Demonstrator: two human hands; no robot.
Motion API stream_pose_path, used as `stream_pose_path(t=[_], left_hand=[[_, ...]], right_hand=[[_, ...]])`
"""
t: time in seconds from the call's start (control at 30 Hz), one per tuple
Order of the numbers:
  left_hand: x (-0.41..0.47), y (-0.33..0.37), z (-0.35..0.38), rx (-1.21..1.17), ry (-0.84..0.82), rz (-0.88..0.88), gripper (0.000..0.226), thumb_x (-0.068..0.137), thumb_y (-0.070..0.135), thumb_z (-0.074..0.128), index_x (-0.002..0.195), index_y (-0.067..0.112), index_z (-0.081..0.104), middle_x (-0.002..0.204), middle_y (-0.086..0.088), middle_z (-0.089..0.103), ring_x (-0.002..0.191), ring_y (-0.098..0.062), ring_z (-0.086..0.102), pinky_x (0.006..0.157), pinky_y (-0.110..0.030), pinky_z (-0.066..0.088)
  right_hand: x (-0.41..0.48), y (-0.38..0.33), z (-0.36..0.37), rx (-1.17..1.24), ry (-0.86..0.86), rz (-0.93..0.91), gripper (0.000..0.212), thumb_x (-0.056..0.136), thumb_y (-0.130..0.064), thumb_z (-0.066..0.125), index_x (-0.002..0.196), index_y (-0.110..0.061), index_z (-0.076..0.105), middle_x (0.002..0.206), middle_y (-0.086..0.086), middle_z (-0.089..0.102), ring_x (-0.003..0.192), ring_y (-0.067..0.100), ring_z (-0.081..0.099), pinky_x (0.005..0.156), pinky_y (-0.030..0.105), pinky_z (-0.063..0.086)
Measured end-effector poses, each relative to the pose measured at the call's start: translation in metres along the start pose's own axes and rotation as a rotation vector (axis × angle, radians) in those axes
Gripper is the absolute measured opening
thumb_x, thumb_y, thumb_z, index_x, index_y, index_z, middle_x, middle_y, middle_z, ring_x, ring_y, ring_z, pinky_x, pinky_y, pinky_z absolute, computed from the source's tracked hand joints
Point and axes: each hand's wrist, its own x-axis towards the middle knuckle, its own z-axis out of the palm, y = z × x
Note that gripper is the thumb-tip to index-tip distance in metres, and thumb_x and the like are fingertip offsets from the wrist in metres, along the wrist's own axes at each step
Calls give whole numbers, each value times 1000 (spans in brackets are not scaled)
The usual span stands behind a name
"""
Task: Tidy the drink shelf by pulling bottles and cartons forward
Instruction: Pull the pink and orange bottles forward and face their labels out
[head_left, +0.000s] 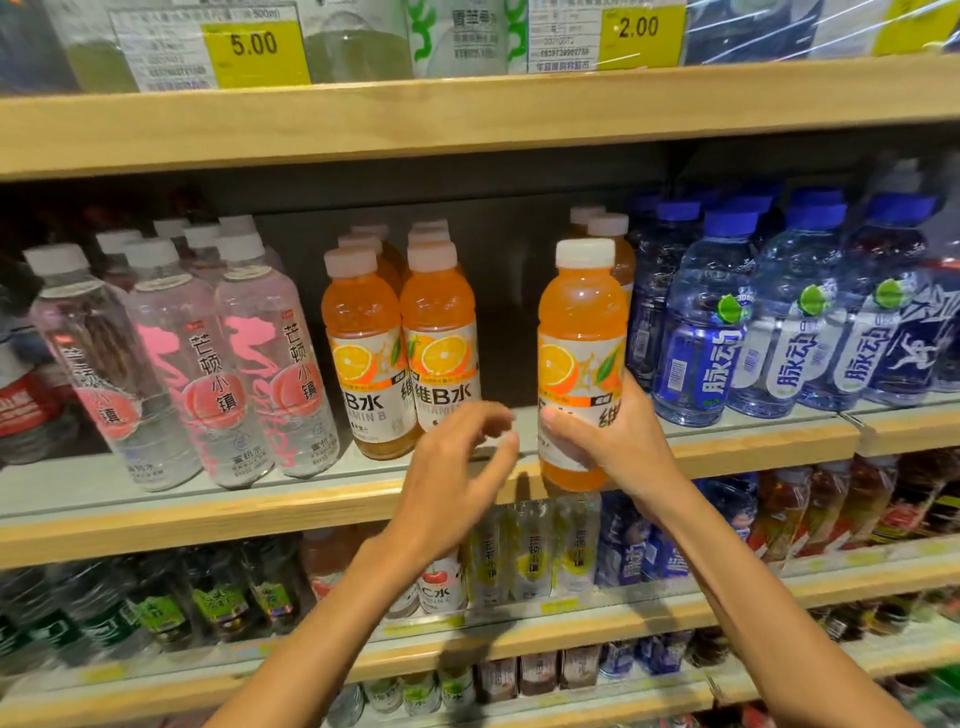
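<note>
My right hand grips the lower body of an orange vitamin drink bottle with a white cap, standing at the front edge of the middle shelf. More orange bottles stand behind it. My left hand hovers with loosely curled fingers and holds nothing, just in front of two rows of the same orange bottles. A dark gap lies between those rows and the bottle I hold.
Clear bottles with pink labels stand to the left, blue-capped water bottles to the right. Above is a wooden shelf with yellow price tags. Lower shelves hold several small bottles and cartons.
</note>
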Motion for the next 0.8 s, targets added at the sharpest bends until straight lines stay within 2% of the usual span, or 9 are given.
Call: stream_pose_path(t=[0.13, 0.27, 0.4, 0.47, 0.53, 0.6, 0.67, 0.73, 0.8], left_hand=[[-14, -31, 11, 476, -154, 412, 27, 93, 22, 49, 102, 4, 65, 100, -10, 65, 87, -22, 62, 69, -30, 52], [-10, -53, 15, 712, -199, 658, 32, 94, 22, 48, 107, -1, 66, 105, -17, 67, 94, -29, 65, 82, -35, 54], [-13, -58, 21, 756, -153, 714, 35, 96, 23, 45, 109, -2, 66, 108, -17, 68, 97, -28, 65, 88, -35, 51], [-14, -58, 23, 761, -131, 723, 34, 95, 22, 46, 108, -2, 66, 105, -16, 68, 95, -28, 64, 89, -34, 46], [-14, -58, 22, 774, -120, 726, 34, 94, 22, 47, 108, -2, 66, 105, -15, 68, 94, -27, 64, 89, -34, 45], [-15, -57, 22, 789, -114, 727, 34, 94, 23, 48, 108, -1, 67, 105, -15, 68, 95, -27, 64, 90, -34, 45], [-15, -57, 21, 797, -123, 724, 35, 94, 24, 48, 108, -1, 68, 106, -15, 68, 96, -26, 65, 90, -34, 48], [-16, -58, 21, 795, -127, 716, 35, 94, 24, 47, 109, -1, 68, 107, -15, 68, 97, -26, 65, 89, -34, 49], [-16, -57, 21, 789, -129, 707, 36, 95, 24, 47, 109, -1, 68, 108, -15, 68, 97, -26, 65, 90, -34, 49]], right_hand=[[18, 16, 5, -31, 34, 14, 62, 73, -30, 79, 125, -24, 45, 109, -13, 62, 94, -11, 60, 71, 2, 45], [33, 29, 15, -70, 40, 14, 67, 75, -29, 78, 128, -23, 37, 113, -14, 57, 103, -6, 56, 78, 5, 45], [50, 40, 24, -86, -15, 30, 54, 79, -33, 73, 118, -19, 38, 110, -12, 57, 96, -13, 56, 75, 4, 45], [60, 41, 29, -112, -54, 37, 38, 83, -34, 70, 107, -12, 50, 103, -2, 64, 90, -6, 60, 72, 13, 48], [70, 43, 36, -139, -102, 33, 30, 88, -31, 66, 87, -1, 61, 83, 8, 69, 75, 4, 59, 66, 28, 47], [78, 44, 44, -181, -109, 87, 32, 89, -29, 64, 64, -10, 60, 59, -10, 61, 56, -2, 48, 58, 19, 40], [86, 45, 50, -242, -100, 157, 41, 89, -32, 63, 51, -21, 49, 41, -17, 49, 43, -4, 42, 45, 11, 32], [89, 45, 55, -280, -117, 227, 33, 89, -31, 61, 59, -21, 55, 49, -19, 52, 50, -4, 45, 44, 8, 33], [90, 41, 57, -299, -147, 277, 17, 90, -27, 59, 79, -16, 65, 71, -9, 60, 65, 4, 51, 52, 12, 38]])
